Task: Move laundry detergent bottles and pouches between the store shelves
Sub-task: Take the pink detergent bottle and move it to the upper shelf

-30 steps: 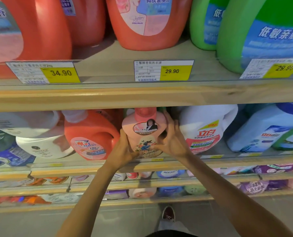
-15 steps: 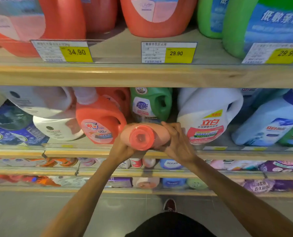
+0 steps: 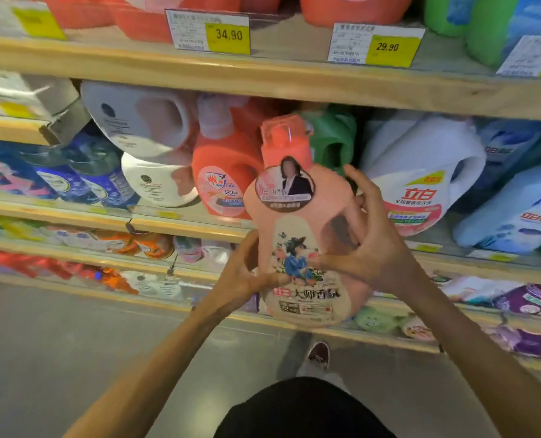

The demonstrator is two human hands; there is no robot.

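Note:
A pale pink detergent bottle (image 3: 297,235) with a coral cap and a round portrait sticker is upright in the air in front of the shelves. My left hand (image 3: 247,276) grips its lower left side. My right hand (image 3: 370,245) holds its right side, fingers curled at the handle. Behind it on the middle shelf (image 3: 180,224) stand an orange bottle (image 3: 225,178), a green bottle (image 3: 332,140) and a white bottle (image 3: 420,175).
Red and green jugs fill the top shelf (image 3: 263,80) above price tags reading 34.90 (image 3: 228,34) and 29.90 (image 3: 387,47). White jugs (image 3: 143,128) lie at the left, blue bottles (image 3: 515,210) at the right. Pouches (image 3: 531,301) line the lower shelves. My shoe (image 3: 319,354) is on the grey floor.
The pink bottle has come off the middle shelf toward me, tipped cap-first, and is now upright and nearer. The view has swung left and down.

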